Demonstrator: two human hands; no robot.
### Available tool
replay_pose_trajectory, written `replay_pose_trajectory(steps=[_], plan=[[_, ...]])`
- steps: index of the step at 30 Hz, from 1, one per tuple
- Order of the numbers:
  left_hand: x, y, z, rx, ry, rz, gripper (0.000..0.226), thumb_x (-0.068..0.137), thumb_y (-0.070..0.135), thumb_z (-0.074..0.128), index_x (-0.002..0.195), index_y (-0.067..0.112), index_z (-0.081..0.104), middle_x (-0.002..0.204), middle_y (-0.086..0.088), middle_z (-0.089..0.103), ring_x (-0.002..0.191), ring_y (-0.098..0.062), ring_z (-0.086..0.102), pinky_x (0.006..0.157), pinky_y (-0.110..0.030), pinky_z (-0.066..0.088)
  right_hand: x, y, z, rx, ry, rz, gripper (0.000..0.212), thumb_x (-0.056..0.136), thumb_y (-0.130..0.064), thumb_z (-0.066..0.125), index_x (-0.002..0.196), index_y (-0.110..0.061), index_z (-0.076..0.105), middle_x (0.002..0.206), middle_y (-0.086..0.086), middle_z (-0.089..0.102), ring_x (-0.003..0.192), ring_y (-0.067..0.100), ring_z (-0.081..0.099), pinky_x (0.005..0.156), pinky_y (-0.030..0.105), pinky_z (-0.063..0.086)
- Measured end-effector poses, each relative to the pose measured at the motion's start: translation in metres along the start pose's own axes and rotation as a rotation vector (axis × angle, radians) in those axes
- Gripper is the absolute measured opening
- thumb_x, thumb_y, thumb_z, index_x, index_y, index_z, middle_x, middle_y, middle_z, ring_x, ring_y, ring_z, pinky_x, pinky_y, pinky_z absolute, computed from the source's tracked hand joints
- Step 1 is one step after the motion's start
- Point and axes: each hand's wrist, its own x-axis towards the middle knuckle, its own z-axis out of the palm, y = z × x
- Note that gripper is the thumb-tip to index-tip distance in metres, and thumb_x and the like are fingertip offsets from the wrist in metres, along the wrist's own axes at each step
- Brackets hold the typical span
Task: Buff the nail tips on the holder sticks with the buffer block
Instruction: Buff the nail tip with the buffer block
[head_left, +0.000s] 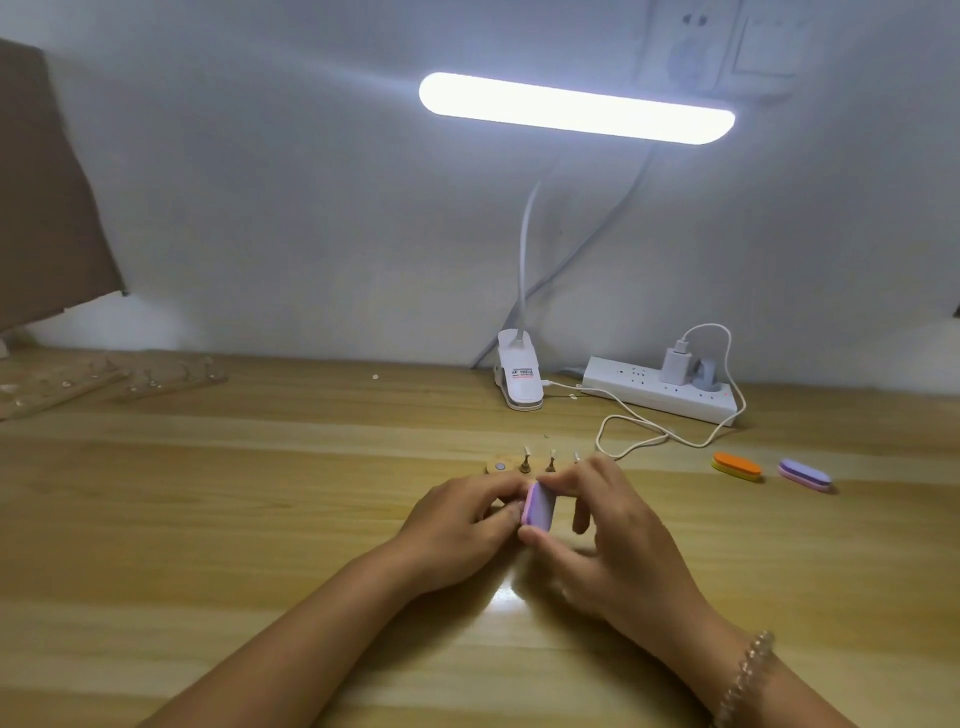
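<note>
The right hand (613, 540) pinches a purple buffer block (540, 506) between thumb and fingers, near the middle of the counter (260, 519). The left hand (452, 525) curls against the block's left side — whatever it holds is hidden. Just beyond stand holder sticks (525, 462) bearing nail tips (527, 450); two spare blocks (736, 466) lie to the right.

Worktop layout, hands at the centre front

A buffer block (539, 506) is held at the middle of the worktop (260, 493), pinched in the right hand (608, 535) and met from the left by the left hand (457, 525). Just behind the hands, holder sticks (525, 462) are stood upright in a row. Further back a lamp clip (519, 376) is set against the wall (311, 208), with a power strip (660, 395) just to its right and a cable (649, 441) looped in front of the strip. Two spare blocks (736, 466) are laid side by side at the right. Racks (104, 379) are placed at the far left rear.
</note>
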Motion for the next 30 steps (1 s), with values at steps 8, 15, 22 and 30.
replay_pose_trajectory(steps=[8,15,22,30], plan=[[0.003,0.002,0.000,-0.156,0.036,0.016,0.014,0.098,0.017,0.059,0.096,0.026,0.070,0.092,0.014,0.070,0.069,-0.001,0.052,0.066,-0.024,0.038,0.001,0.000,-0.003,0.062,0.060,0.078,0.035,0.075,-0.052,0.069,0.098,-0.027,0.060,0.094,-0.016,0.055,0.074,0.008,0.053,0.060,0.022,0.044],[0.001,0.003,-0.001,-0.088,-0.003,-0.015,0.018,0.099,0.021,0.055,0.100,0.031,0.069,0.096,0.012,0.068,0.077,-0.007,0.053,0.074,-0.033,0.043,0.002,0.004,-0.002,0.025,0.041,0.069,0.034,0.076,-0.054,0.068,0.096,-0.027,0.062,0.094,-0.017,0.054,0.072,0.005,0.052,0.060,0.024,0.043],[0.000,0.006,-0.003,-0.087,0.009,-0.022,0.016,0.100,0.020,0.054,0.101,0.028,0.069,0.091,0.015,0.066,0.074,-0.006,0.053,0.077,-0.036,0.045,0.004,0.001,-0.005,0.013,0.027,0.070,0.031,0.078,-0.043,0.076,0.097,-0.024,0.061,0.096,-0.015,0.054,0.074,-0.003,0.049,0.063,0.023,0.043],[0.001,0.009,-0.005,-0.210,0.065,-0.046,0.020,0.102,0.018,0.048,0.101,0.017,0.069,0.098,0.003,0.071,0.096,-0.019,0.065,0.090,-0.050,0.050,0.002,-0.004,-0.008,0.053,0.086,0.038,0.023,0.077,-0.034,0.078,0.088,-0.024,0.060,0.088,-0.016,0.059,0.069,0.007,0.054,0.056,0.021,0.039]])
